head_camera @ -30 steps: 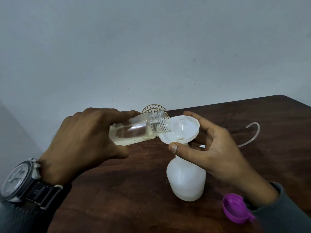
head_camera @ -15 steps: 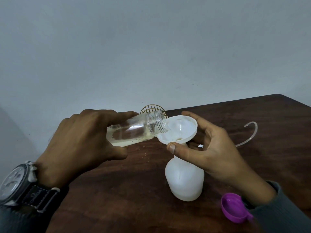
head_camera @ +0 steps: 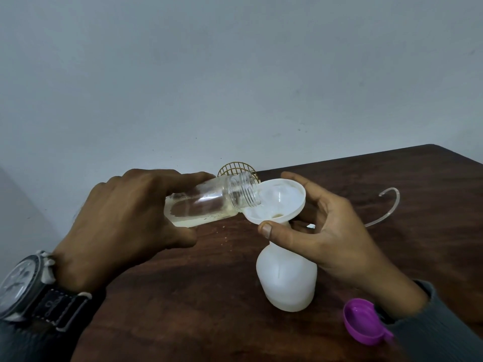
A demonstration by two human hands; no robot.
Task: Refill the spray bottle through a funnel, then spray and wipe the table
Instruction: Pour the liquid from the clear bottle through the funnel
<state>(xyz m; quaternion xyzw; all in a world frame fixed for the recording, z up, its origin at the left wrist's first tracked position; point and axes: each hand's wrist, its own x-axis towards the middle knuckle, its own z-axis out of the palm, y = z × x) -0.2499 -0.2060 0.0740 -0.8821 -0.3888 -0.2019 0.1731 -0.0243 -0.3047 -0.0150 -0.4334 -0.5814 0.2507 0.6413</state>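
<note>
Fingers of the left hand wrap a clear glass jar, which is tipped with its threaded mouth over the white funnel. The right hand pinches the funnel, hiding the neck of the white spray bottle standing on the wooden table. A purple cap lies by the right sleeve, and a gold wire basket sits behind the jar. Both grips and the jar's tilt match a second ago.

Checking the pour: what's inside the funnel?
A little yellowish liquid at the drain hole of the funnel; the jar mouth sits over its rim. The right hand covers the spout below.
</note>
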